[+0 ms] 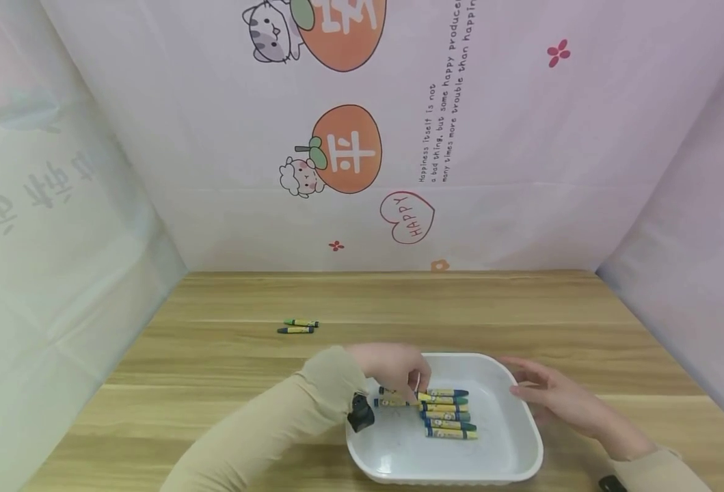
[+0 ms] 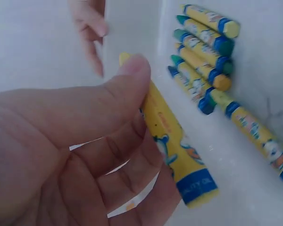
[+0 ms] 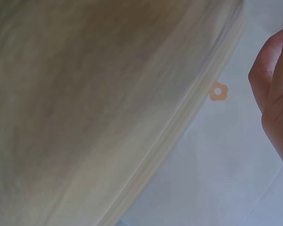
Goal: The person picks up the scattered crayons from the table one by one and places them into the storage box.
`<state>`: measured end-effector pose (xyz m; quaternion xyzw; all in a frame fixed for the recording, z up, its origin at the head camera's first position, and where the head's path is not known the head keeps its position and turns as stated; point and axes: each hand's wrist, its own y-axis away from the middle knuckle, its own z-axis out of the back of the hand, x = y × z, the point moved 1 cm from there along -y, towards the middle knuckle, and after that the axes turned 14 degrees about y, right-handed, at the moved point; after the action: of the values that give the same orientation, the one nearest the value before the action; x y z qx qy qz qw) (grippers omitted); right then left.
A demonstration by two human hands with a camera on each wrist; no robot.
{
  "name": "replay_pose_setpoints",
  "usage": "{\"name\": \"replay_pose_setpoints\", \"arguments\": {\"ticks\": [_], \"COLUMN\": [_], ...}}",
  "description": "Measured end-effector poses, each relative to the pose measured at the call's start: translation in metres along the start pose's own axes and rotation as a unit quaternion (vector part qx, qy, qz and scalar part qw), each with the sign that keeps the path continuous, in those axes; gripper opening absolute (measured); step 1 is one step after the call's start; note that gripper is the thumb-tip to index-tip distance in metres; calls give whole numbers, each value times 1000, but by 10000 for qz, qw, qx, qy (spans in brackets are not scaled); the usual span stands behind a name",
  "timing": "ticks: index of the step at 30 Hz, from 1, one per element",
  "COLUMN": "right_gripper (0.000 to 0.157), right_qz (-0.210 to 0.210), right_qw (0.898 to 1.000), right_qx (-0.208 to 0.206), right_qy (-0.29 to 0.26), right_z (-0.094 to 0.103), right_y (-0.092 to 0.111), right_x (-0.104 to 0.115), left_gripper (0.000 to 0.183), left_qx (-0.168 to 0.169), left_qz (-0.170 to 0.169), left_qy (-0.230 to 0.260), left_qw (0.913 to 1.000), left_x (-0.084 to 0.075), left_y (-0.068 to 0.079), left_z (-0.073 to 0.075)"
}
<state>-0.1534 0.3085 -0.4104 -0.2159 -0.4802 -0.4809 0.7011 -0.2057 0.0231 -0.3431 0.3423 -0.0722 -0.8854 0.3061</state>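
My left hand [image 1: 395, 365] is over the left part of a white tray [image 1: 392, 467]. Between thumb and fingers it pinches a yellow crayon [image 2: 172, 136], tilted, its blue-banded end pointing away from the thumb. Below, several crayons in yellow-and-blue wrappers lie side by side in a column, among them a green crayon [image 1: 450, 424] and a yellow one [image 1: 450, 434]. Another crayon [image 2: 257, 134] starts a second column to the left, partly hidden by my hand in the head view. At the tray's right rim, my right hand [image 1: 561, 400] rests with fingers fairly straight and thumb against the edge.
On the wooden table [image 1: 214, 383], behind and left of the tray, lie a green crayon [image 1: 302, 323] and a dark blue crayon [image 1: 296, 330]. A printed white cloth [image 1: 497, 225] stands behind the table, with more cloth along both sides.
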Motion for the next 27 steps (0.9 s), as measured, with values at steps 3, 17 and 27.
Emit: {"name": "replay_pose_setpoints", "arguments": {"ticks": [3,17,27], "right_gripper": [58,56,50], "right_qz": [-44,6,27], "right_qw": [10000,10000,10000], "right_qx": [15,9,19], "right_qy": [-9,-72,-80], "right_z": [0,1,1], "right_y": [-1,-1,1], "right_x": [0,1,1], "left_gripper": [12,21,18], "left_qx": [118,-145,-281], "left_qz": [179,565,528], "left_qy": [4,25,-181], "left_qw": [9998,9983,9980], "left_x": [1,18,16], "left_y": [-7,-21,-19], "left_z": [-9,-31,-31]}}
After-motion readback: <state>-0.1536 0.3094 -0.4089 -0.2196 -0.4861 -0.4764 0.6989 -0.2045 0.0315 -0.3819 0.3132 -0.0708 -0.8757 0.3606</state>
